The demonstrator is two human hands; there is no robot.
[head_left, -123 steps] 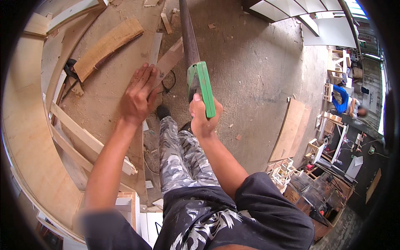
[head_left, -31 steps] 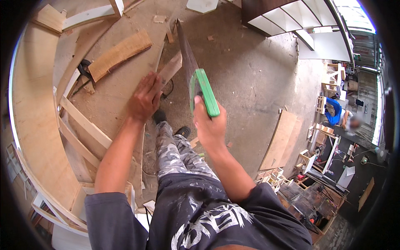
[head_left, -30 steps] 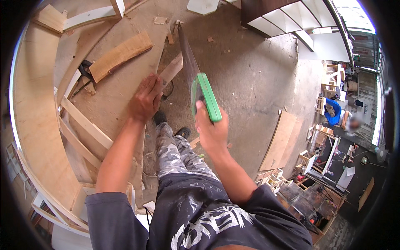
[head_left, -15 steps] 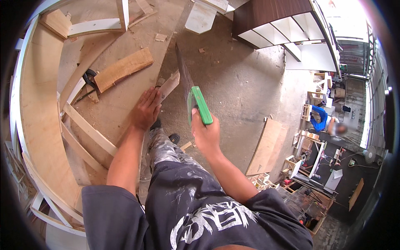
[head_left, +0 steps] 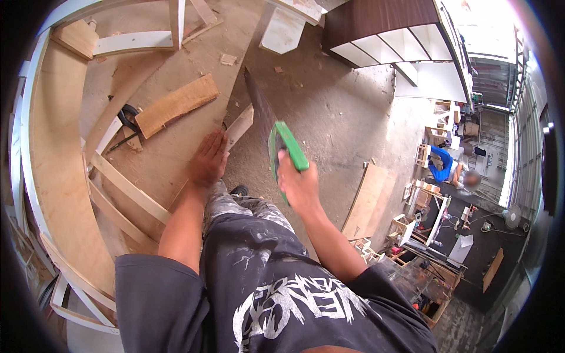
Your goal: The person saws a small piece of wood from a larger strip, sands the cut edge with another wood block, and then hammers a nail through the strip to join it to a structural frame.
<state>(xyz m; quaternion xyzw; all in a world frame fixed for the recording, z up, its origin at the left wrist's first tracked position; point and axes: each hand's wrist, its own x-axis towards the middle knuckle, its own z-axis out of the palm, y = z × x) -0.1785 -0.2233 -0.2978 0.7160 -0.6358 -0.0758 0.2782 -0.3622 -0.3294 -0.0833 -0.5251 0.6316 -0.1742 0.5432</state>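
My right hand (head_left: 299,181) is wrapped round the green handle of a handsaw (head_left: 291,145). Its dark blade points away from me and lies just right of a pale wood strip (head_left: 241,125). The blade is blurred, and a small gap shows between it and the strip's slanted end. My left hand (head_left: 209,156) rests over the near part of the strip, fingers close together and stretched along it, gripping it. What supports the strip under that hand is hidden.
A rough brown board (head_left: 178,106) lies on the floor at the left, beside a black clamp-like tool (head_left: 125,115). A large curved wooden frame (head_left: 65,159) fills the left side. Far right stand a dark brown cabinet (head_left: 376,26) and a person in blue trousers (head_left: 441,165).
My right hand has drawn the saw back toward me and slightly right, tilting its handle. The left hand stays on the strip. The whole view has shifted a little.
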